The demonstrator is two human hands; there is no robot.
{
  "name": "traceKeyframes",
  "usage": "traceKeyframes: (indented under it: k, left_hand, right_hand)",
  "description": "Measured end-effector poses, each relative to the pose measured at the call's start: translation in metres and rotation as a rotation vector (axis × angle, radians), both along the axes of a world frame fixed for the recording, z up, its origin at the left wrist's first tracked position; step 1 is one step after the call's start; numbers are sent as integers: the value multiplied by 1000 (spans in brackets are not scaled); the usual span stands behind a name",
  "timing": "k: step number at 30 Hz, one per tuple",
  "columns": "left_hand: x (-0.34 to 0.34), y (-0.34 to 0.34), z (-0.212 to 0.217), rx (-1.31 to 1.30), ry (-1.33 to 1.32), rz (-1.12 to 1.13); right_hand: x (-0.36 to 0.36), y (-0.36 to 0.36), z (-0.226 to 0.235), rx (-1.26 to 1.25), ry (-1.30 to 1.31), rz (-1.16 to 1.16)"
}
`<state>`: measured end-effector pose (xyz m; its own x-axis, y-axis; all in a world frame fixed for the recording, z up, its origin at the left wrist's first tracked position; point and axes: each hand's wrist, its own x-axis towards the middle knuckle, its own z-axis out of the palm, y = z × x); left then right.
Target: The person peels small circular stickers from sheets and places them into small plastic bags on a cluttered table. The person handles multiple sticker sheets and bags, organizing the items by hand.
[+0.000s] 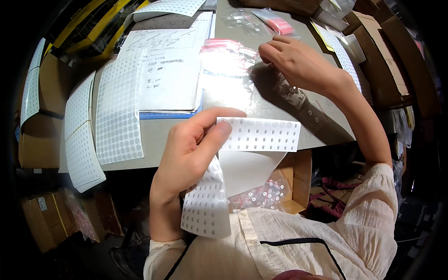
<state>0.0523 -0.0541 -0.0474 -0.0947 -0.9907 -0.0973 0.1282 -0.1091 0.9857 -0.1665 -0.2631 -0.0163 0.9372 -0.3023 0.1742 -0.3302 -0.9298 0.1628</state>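
Observation:
My left hand (189, 151) grips a sheet of round white stickers (259, 135), each with a small printed mark. The thumb presses on the sheet's upper left corner, and the sheet folds over and hangs below the hand. One row at its top edge has bare circles. Over the table my right hand (296, 60) is closed, its fingers curled down beside a pile of small transparent zip bags (227, 58) with red edges. What those fingertips hold, if anything, is hidden. Bags with round white stickers (291, 95) lie in the shadow below the right hand.
A cardboard box (298, 179) at the table's near edge holds stickered bags (268, 193). More sticker sheets (119, 112) lie at the left. Handwritten papers (170, 79) rest on a blue folder (172, 115). Cardboard boxes (380, 51) stand at the right.

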Motion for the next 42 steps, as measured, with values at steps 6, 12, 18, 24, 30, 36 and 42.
traceKeyframes:
  k: [6, 12, 18, 24, 30, 36, 42]
  left_hand:
    - [-1, -2, 4, -1, -42, 13]
    - [-12, -2, 0, -34, 50, 179]
    - [-10, -2, -1, -61, 117, 136]
    - [-9, -1, 1, -124, 55, 160]
    - [-7, -1, 6, 12, -37, 181]
    - [-6, -3, 1, -41, -100, 178]
    - [-10, -2, -2, -54, -47, 192]
  right_hand:
    - [-9, -8, 16, -5, -108, -262]
    - [-5, 37, 31, 539, -467, -144]
    - [23, 105, 32, 577, -364, 87]
    - [30, 115, 24, 434, -376, 80]
    - [28, 126, 19, 207, -385, 55]
    - [21, 127, 14, 121, -432, 205]
    - [-17, 10, 37, 676, -542, -211]
